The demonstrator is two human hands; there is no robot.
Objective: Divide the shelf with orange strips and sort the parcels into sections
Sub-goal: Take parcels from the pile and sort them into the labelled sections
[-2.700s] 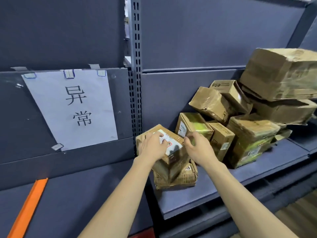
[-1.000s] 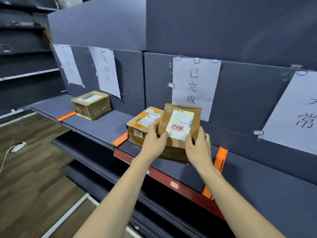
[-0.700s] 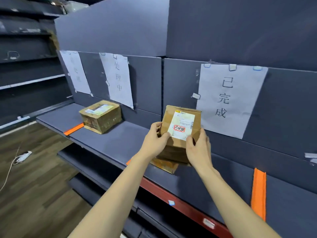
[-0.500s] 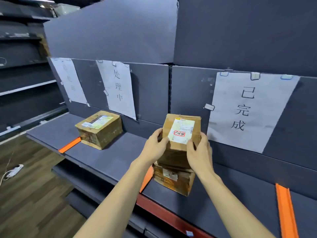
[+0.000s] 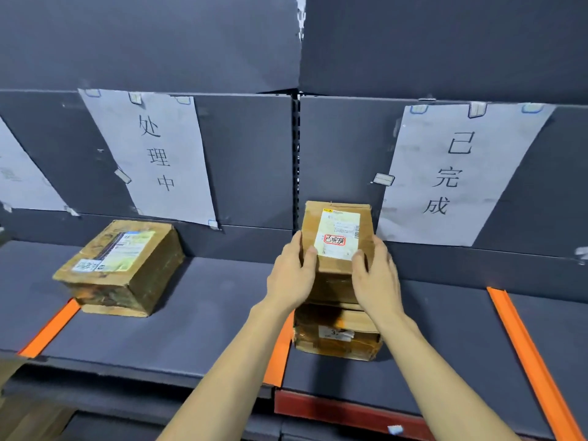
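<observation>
Carried over from the heap at the shelf's far end, a labelled parcel now sits atop another parcel below the "已完成" sign, gripped at its sides by the left hand and right hand. Three orange strips, at left, centre and right, already divide the shelf; a third parcel lies under "处理中". Release appears imminent; how many parcels await sorting cannot be told.

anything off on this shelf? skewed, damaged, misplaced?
Yes. The paper signs hang crooked: the left sign tilts one way, the right sign the other. The parcel in the left section sits skewed, its near corner over the orange strip, and its cardboard looks scuffed and stained.
</observation>
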